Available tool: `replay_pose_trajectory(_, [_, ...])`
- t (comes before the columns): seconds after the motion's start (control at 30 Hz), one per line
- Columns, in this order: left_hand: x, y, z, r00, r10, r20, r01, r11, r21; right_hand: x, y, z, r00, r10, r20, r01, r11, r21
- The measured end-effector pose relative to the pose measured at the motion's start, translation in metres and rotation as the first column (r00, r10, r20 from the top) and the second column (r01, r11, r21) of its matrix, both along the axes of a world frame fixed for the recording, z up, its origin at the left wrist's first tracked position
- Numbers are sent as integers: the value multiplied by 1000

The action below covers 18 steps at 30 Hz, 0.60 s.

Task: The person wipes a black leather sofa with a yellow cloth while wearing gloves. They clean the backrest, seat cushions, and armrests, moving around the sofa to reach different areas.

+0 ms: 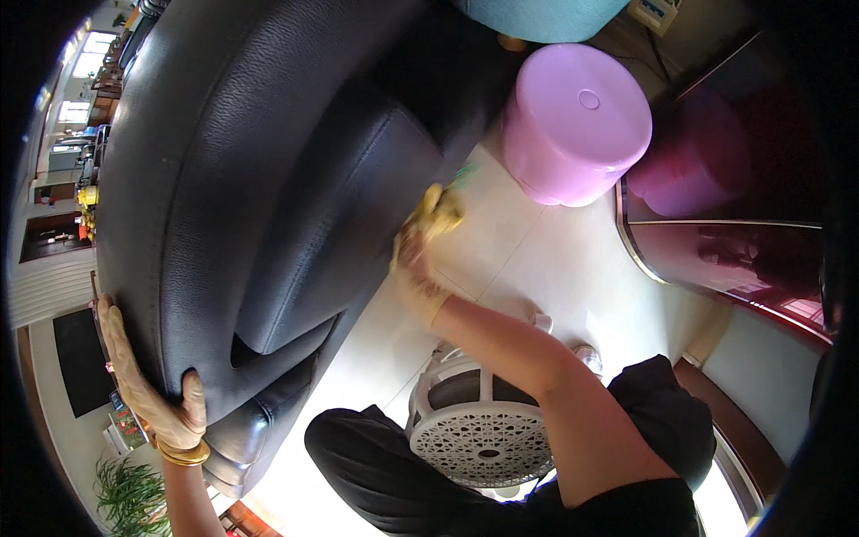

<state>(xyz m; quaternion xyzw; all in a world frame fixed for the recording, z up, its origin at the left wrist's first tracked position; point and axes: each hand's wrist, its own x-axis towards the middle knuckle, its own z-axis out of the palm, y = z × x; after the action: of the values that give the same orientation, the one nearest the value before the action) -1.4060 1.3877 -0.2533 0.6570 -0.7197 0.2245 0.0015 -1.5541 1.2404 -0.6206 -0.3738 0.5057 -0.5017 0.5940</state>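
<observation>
Palm down on the outer edge of a black leather sofa (201, 221), my left hand (151, 396) has its thumb spread from the fingers. It wears a pale thin glove, and a gold bracelet (184, 453) circles the wrist. My right hand (413, 265), also in a pale glove, holds a crumpled yellow cloth (439, 211). Motion blurs this hand and the cloth. They are at the lower side of the sofa's black cushion (356, 215); whether the cloth touches the leather I cannot tell. A small blurred green thing (463, 176) shows just beyond the cloth.
A pink plastic stool (580, 114) stands on the pale tiled floor (496, 248) beyond my right hand. Near my knees is a white plastic stool (483, 443) with a perforated seat. Glossy dark red cabinetry (731, 248) borders the right, and a teal rounded thing (543, 17) the far end.
</observation>
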Motion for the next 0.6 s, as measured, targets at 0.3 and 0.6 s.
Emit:
replay_pose_trajectory(0.3, [-5, 6, 5, 1000, 18, 13, -18, 1000, 18, 7, -103, -65, 565, -339, 752, 1, 912, 411])
replay_pose_trajectory(0.6, [5, 9, 7, 997, -72, 20, 72, 997, -26, 66, 77, -52, 773, -173, 611, -315, 731, 606])
